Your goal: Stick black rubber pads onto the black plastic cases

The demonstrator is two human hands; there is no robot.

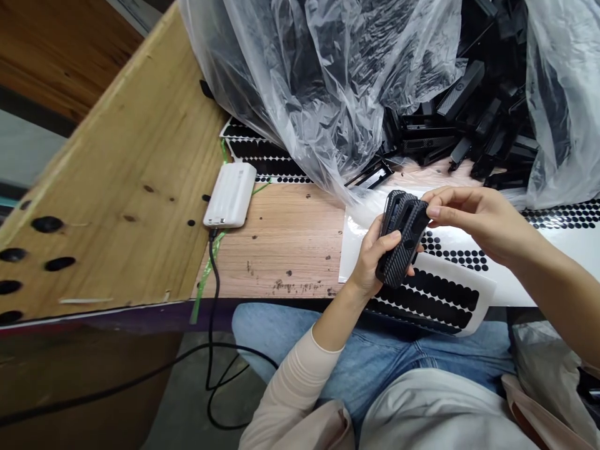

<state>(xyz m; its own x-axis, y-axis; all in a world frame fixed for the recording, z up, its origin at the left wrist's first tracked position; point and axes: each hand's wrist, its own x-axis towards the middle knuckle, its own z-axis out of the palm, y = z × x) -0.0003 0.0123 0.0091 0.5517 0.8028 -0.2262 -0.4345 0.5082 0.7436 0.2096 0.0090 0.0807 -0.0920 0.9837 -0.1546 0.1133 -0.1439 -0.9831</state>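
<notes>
My left hand [372, 259] grips a black carbon-pattern plastic part [402, 240] from below, thumb across its face. My right hand [473, 219] comes in from the right with fingers pinched together at the part's upper edge; whether they hold a small pad I cannot make out. Beneath both hands lies a white sheet of black round sticker pads [440, 300], hanging over the table's front edge.
A clear plastic bag [319, 81] full of black parts fills the back; loose black parts [473, 125] are piled at the right. A white power bank [231, 195] with a black cable [212, 312] lies at the left. More pad sheets [262, 156] sit behind it. A raised wooden panel [117, 187] stands at the left.
</notes>
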